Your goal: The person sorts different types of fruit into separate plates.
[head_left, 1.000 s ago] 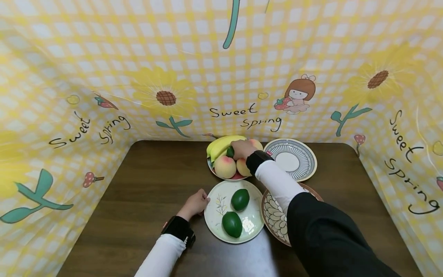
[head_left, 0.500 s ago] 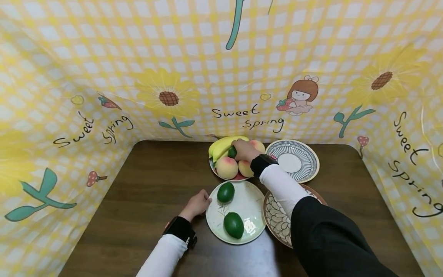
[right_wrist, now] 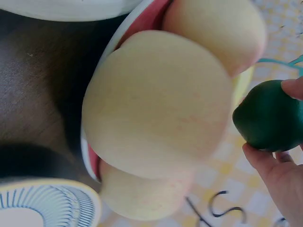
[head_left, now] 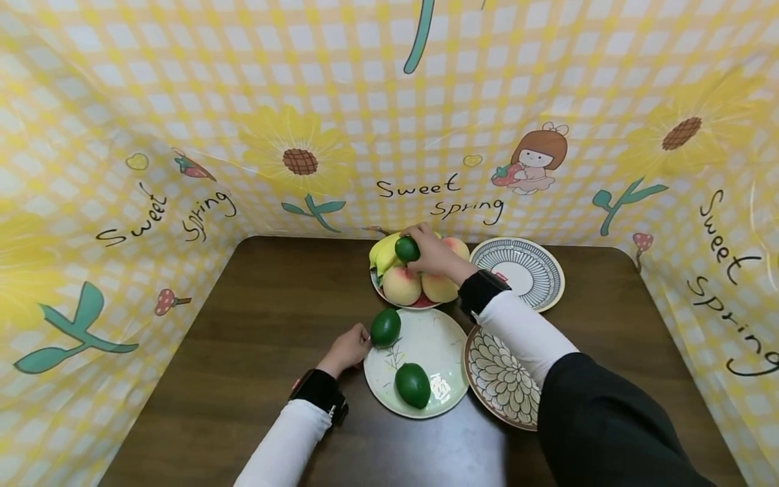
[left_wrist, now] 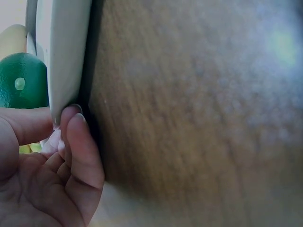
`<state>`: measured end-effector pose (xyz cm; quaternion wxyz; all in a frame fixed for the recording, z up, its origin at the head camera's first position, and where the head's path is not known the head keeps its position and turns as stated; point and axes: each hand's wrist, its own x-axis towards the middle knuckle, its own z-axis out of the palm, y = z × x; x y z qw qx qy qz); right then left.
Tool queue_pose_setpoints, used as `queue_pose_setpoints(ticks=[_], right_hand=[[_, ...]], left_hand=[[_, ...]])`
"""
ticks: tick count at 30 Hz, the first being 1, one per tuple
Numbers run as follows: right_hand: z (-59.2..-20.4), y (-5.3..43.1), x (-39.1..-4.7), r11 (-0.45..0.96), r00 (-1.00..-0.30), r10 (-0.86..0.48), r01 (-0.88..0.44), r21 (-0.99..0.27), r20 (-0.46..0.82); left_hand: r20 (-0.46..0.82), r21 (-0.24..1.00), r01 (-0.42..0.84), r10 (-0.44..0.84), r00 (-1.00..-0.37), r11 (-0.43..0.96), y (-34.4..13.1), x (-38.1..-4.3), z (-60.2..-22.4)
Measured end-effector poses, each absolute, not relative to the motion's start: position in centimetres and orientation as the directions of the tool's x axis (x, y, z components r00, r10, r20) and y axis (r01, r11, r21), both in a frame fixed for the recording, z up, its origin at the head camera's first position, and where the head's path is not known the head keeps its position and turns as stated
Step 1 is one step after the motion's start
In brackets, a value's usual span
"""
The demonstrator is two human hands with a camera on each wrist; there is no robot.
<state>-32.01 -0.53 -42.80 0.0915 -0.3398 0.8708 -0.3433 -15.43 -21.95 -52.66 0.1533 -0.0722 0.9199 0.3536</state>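
In the head view my right hand [head_left: 435, 256] grips a lime [head_left: 407, 249] over the fruit bowl at the back; the right wrist view shows fingers and thumb around this lime [right_wrist: 267, 116], raised beside the peaches. Bananas [head_left: 383, 256] and several peaches [head_left: 402, 287] fill the bowl [right_wrist: 142, 23], whose inside is red. My left hand [head_left: 349, 348] pinches the left rim of a pale plate [head_left: 435, 338], thumb on top and fingers underneath. Two more limes lie on that plate: one lime [head_left: 386, 328] at its left rim by my fingers, another lime [head_left: 413, 385] near its front.
Right of the pale plate is a brown-rimmed petal-patterned plate [head_left: 502, 379], partly under my right forearm. A blue-and-white lined plate [head_left: 535, 270] lies behind it. Yellow checked cloth [head_left: 341, 88] walls the dark wooden table [head_left: 262, 304] at the back and sides.
My right hand has lifted the lime up from among the fruit in the bowl. One lime on the pale plate has rolled to the left rim. My left hand keeps its hold.
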Motion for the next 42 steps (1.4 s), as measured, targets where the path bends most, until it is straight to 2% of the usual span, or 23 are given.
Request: queue_pose_setpoints(ticks=[4, 8, 11, 16, 20, 34, 38, 42], right_hand=[[-41.6, 0.8, -29.9, 0.546, -0.716, -0.691, -0.610, -0.574, 0.104], [-41.5, 2.5, -27.0, 0.514, -0.635, -0.761, -0.714, -0.475, 0.132], [-42.5, 3.6, -24.4, 0.494, -0.582, -0.809, -0.747, -0.446, 0.078], [-45.4, 4.7, -21.0, 0.528, -0.544, -0.835, -0.747, -0.405, -0.085], [-47.0, 5.0, -19.7, 0.538, -0.542, -0.832, -0.739, -0.405, -0.116], [-48.1, 5.4, -19.2, 0.494, -0.523, -0.852, -0.776, -0.393, -0.037], [-47.8, 5.9, -18.9, 0.515, -0.557, -0.831, -0.760, -0.397, -0.012], [-46.9, 7.7, -18.5, 0.581, -0.657, -0.753, -0.691, -0.431, 0.037]], left_hand=[[-0.339, 0.627, -0.247, -0.027, -0.940, 0.739, -21.8, -15.8, -52.3], [-0.327, 0.630, -0.238, -0.025, -0.945, 0.739, -21.9, -16.1, -51.9], [-0.310, 0.635, -0.229, -0.027, -0.950, 0.738, -22.1, -16.3, -51.7], [-0.323, 0.632, -0.243, -0.034, -0.946, 0.736, -22.1, -16.0, -52.0], [-0.343, 0.640, -0.257, -0.030, -0.939, 0.724, -21.9, -15.7, -52.2], [-0.326, 0.643, -0.222, 0.000, -0.946, 0.733, -21.5, -16.1, -52.3], [-0.343, 0.639, -0.233, 0.000, -0.939, 0.733, -21.5, -16.2, -52.3], [-0.359, 0.640, -0.245, 0.001, -0.933, 0.728, -21.8, -16.1, -52.6]])
